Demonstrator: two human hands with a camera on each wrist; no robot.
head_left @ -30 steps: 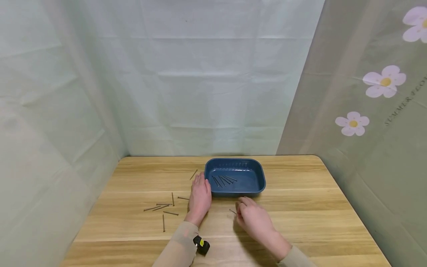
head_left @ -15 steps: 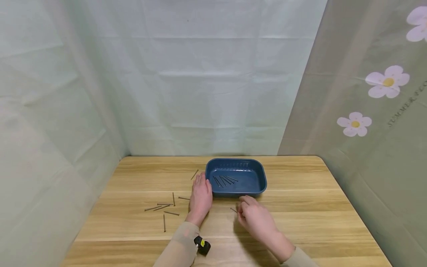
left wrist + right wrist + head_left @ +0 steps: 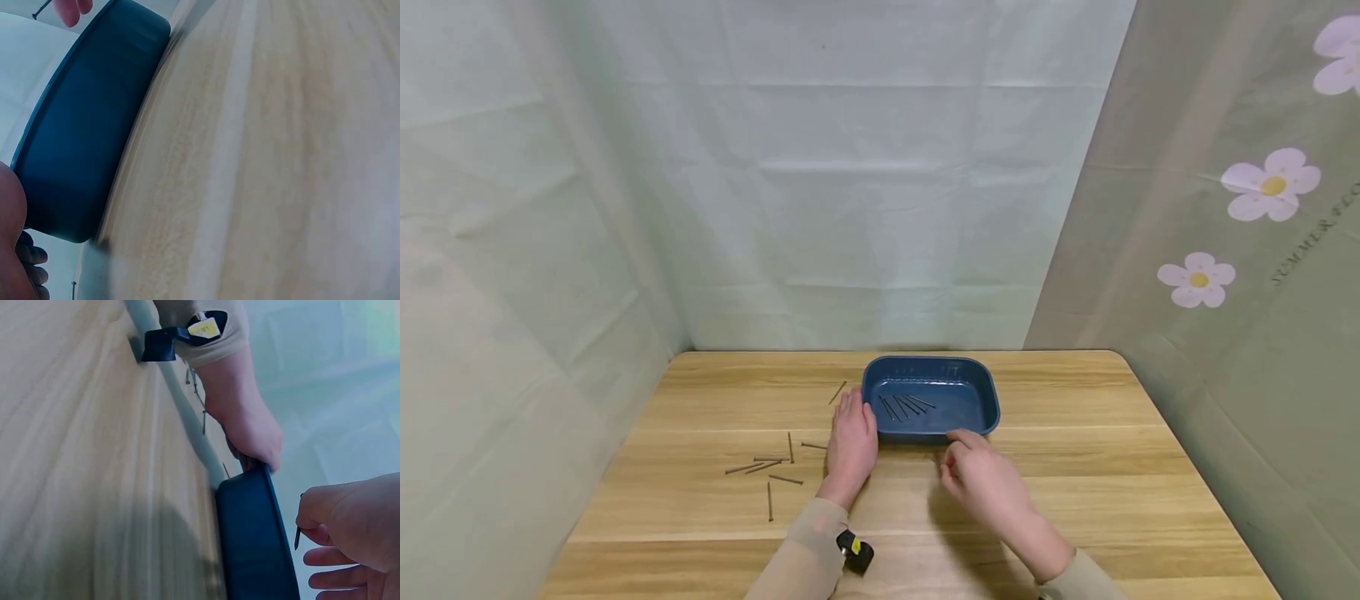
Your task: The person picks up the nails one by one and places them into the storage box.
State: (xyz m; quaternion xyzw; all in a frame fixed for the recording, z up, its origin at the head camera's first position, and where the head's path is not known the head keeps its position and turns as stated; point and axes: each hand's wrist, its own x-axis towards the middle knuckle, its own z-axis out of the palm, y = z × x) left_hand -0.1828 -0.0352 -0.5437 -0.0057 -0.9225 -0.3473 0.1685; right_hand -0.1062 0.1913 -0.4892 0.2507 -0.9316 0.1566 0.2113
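A blue rectangular tray (image 3: 958, 415) stands on the wooden table with several dark nails (image 3: 904, 406) lying in its left half. My left hand (image 3: 853, 437) rests along the tray's left end, fingers extended and thumb by the near left corner. Just off the tray's near edge is my right hand (image 3: 988, 487), pinching one nail (image 3: 297, 538) between thumb and index finger. That nail is blurred in the head view; in the right wrist view the other fingers spread loosely. At the left wrist view's top, fingertips (image 3: 74, 9) of the right hand show with the nail (image 3: 41, 9).
Several loose nails (image 3: 767, 464) are scattered on the table (image 3: 1112, 467) left of my left hand. A single nail (image 3: 838, 392) lies beyond it, near the tray. A black wrist camera (image 3: 854, 552) sits on my left sleeve. Pale curtains surround the table's back and sides.
My right hand has risen slightly from the table toward the tray's near rim, carrying the nail along. The left hand has stayed against the tray.
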